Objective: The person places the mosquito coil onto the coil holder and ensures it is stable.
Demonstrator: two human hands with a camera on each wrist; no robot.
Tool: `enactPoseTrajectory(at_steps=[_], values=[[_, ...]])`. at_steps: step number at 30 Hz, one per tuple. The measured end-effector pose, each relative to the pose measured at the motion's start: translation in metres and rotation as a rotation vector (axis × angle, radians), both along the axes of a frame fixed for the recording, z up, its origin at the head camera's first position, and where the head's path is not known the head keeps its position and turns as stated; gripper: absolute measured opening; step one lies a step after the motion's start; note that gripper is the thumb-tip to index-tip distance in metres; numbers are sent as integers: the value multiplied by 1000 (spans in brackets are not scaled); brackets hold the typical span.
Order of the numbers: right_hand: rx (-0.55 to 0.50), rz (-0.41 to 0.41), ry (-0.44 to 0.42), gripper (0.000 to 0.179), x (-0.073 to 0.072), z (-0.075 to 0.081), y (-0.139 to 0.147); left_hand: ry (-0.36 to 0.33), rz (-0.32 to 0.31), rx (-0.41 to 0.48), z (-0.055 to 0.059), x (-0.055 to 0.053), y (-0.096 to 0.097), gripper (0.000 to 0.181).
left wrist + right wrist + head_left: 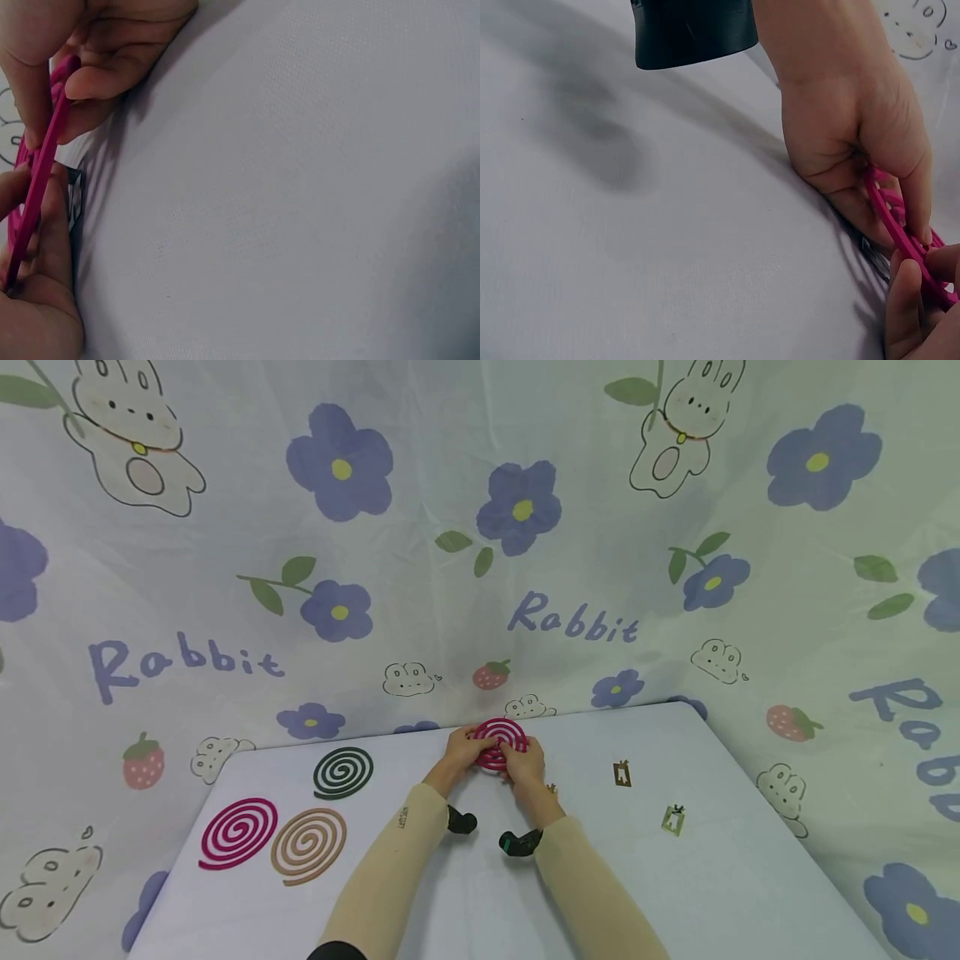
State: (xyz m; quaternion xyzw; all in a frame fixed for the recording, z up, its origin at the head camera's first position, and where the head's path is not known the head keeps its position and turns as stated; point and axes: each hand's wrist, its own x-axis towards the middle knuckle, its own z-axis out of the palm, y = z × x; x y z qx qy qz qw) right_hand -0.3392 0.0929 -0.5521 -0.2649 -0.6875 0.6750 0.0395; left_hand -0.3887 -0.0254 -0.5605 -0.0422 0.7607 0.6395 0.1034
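Note:
Both hands hold up a pink mosquito coil (501,722) near the table's back edge, its spiral face toward the head camera. The left hand (459,750) pinches its left side, and the right hand (528,767) grips the right side. Both thumbs press on the face near its middle. In the left wrist view the coil (45,161) shows edge-on between the two hands. A dark, flat metal piece (75,195) shows behind the fingers, partly hidden. From the right wrist, the left hand (847,127) has its thumb over the coil (900,240).
At left lie a dark green coil (342,773), another pink coil (238,833) and a tan coil (308,846). Small metal coil stands lie at right, one brown (622,773), one pale green (672,820). A brass-coloured piece (552,788) peeks out beside the right wrist. A printed cloth hangs behind.

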Motion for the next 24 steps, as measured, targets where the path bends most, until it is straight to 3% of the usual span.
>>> enactPoseTrajectory(at_steps=[15,21,24], values=[[69,-24,-13,51,2,-2,-4,14,35,0,2,4,-2,50],[130,-29,50,55,7,-3,-6,33,53,30,2,6,-4,48],[177,-20,77,56,10,-3,-5,12,65,25,3,8,-7,44]])
